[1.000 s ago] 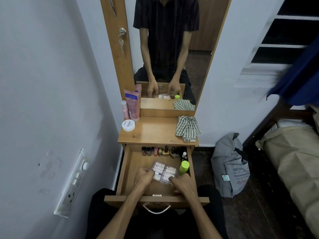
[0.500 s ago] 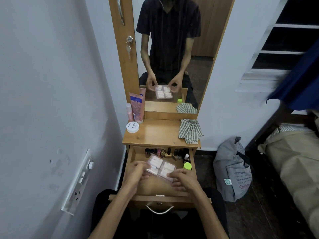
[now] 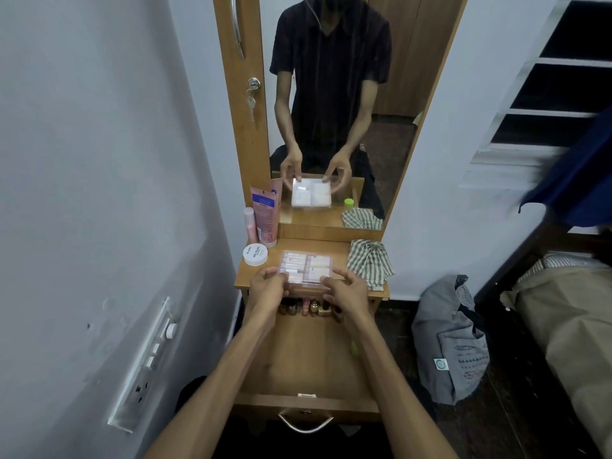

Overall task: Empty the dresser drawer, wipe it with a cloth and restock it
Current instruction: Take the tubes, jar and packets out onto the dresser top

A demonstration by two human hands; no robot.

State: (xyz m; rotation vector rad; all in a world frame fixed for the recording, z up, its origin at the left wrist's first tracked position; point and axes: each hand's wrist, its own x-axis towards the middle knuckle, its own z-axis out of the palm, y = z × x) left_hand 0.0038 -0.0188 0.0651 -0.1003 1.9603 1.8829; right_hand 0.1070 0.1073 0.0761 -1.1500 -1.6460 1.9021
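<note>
Clear case [image 3: 305, 268] gripped in both hands [image 3: 267, 286], emptying barely begun; bottles [image 3: 311, 308] remain in drawer [image 3: 304, 356], cloth [image 3: 369, 262] untouched.

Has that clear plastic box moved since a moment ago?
Yes. The clear plastic box was down inside the drawer; both hands have since lifted it up and away, over the dresser top, beside the checked cloth.

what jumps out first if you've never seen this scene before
Both hands, left hand and right hand, hold a clear plastic case over the dresser top, above the open drawer. Behind it the tall mirror repeats the pose. A checked cloth lies crumpled at the top's right edge.
</note>
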